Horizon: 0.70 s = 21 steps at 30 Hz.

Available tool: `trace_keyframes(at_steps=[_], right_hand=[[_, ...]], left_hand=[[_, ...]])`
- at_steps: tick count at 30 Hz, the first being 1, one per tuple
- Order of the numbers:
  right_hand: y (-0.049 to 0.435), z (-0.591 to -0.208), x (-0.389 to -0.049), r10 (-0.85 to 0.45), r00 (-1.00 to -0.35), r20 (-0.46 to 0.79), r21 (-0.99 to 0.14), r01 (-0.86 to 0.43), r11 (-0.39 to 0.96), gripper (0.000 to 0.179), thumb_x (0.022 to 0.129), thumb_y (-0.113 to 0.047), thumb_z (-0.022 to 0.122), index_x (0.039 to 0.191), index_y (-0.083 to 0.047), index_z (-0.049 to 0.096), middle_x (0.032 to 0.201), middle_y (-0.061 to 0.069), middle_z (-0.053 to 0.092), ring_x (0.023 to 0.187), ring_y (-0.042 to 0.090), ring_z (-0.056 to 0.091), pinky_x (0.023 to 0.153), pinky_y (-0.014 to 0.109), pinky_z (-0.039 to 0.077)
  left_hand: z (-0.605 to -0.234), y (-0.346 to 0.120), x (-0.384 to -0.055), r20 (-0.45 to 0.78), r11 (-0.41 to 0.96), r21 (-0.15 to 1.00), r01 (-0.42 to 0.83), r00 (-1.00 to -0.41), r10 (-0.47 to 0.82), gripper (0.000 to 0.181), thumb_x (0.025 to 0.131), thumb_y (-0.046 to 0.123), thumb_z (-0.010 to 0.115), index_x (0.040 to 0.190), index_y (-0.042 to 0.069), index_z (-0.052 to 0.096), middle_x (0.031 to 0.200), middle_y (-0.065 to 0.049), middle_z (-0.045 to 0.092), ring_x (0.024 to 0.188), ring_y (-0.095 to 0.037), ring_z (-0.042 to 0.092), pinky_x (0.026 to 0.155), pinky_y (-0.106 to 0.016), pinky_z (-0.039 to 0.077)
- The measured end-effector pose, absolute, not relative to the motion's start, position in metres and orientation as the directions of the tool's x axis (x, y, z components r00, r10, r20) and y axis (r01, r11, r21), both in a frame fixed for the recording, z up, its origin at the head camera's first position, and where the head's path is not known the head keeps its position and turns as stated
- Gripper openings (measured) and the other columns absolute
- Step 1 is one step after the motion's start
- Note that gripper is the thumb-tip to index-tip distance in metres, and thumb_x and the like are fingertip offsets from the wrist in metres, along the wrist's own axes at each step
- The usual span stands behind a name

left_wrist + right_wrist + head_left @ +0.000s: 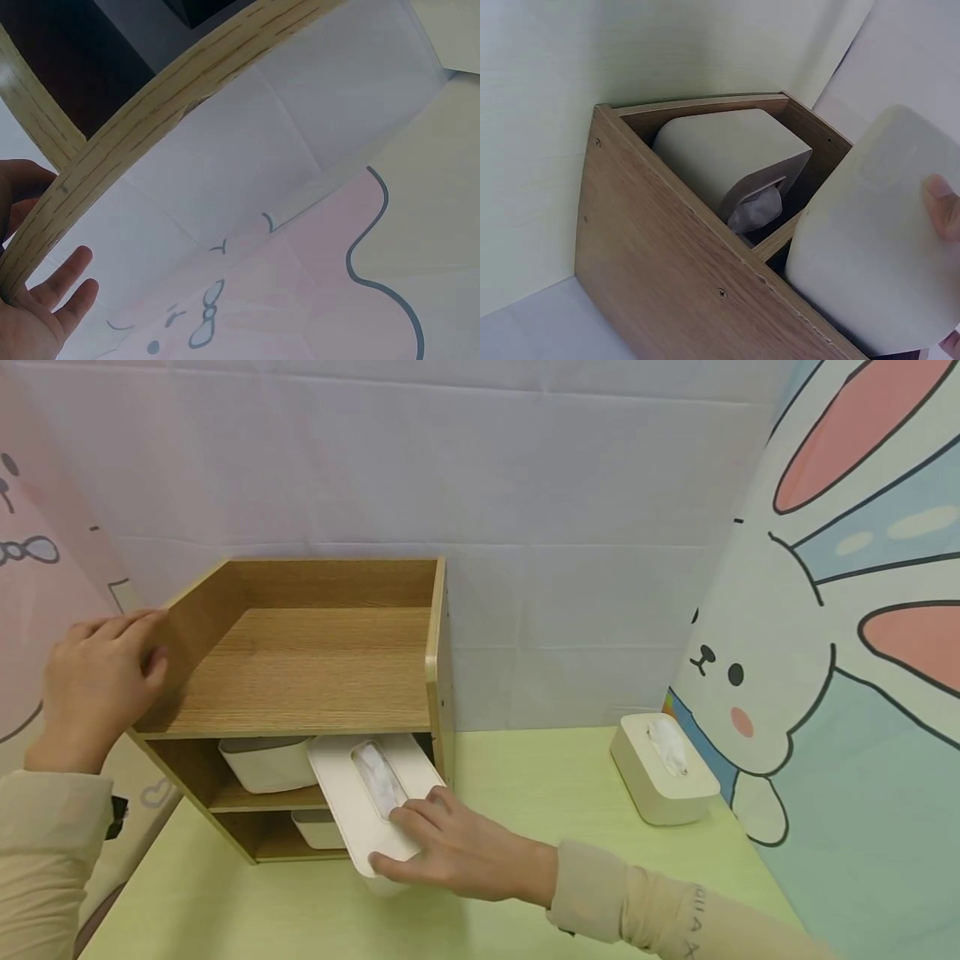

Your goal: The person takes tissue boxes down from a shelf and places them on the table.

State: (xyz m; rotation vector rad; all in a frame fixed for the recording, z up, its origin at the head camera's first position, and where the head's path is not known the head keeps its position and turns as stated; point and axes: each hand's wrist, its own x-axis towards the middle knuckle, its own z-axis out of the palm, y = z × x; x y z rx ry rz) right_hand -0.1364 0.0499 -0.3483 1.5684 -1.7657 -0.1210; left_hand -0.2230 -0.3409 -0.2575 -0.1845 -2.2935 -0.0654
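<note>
My right hand (457,847) grips a white tissue box (337,785) by its near end, thumb at the near edge and fingers over the lid. A tissue shows in the lid's oval slot. The box tilts down toward me, its far end inside the upper compartment of a wooden shelf unit (300,668). In the right wrist view, the held tissue box (862,240) covers most of that compartment. My left hand (101,685) holds the shelf unit's left side panel. The left wrist view shows the panel's edge (142,142) between thumb and fingers.
Another white box (270,766) sits left of the held one in the upper compartment. Below, a tissue box (720,154) lies in the lower compartment. A further tissue box (663,785) stands on the light green table (540,785) at right, by the rabbit-print curtain (780,685).
</note>
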Motion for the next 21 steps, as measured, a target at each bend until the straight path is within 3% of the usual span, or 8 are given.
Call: trace_keyframes(at_steps=[8,21], right_hand=[[0.066,-0.363,-0.136,-0.924,0.078,0.373,0.563,-0.811,0.159,0.047,0.088,-0.004,0.041,0.131,-0.023,0.040,0.112,0.010,0.052,0.101,0.021,0.053,0.081,0.033,0.045],[0.092,-0.338,-0.121,-0.916,0.197,0.351,0.622,-0.780,0.070,0.042,0.089,-0.002,0.037,0.125,-0.024,0.044,0.105,0.008,0.055,0.095,0.017,0.054,0.077,0.030,0.046]], left_hand=[[-0.258,-0.343,-0.224,0.736,0.988,-0.011,0.155,-0.668,0.113,0.038,0.078,0.009,0.052,0.115,0.003,0.057,0.114,-0.024,0.060,0.100,-0.046,0.048,0.078,-0.062,0.039],[-0.257,-0.341,-0.223,0.737,0.990,-0.022,0.141,-0.667,0.111,0.037,0.078,0.008,0.052,0.115,0.002,0.057,0.113,-0.025,0.060,0.100,-0.046,0.048,0.082,-0.061,0.039]])
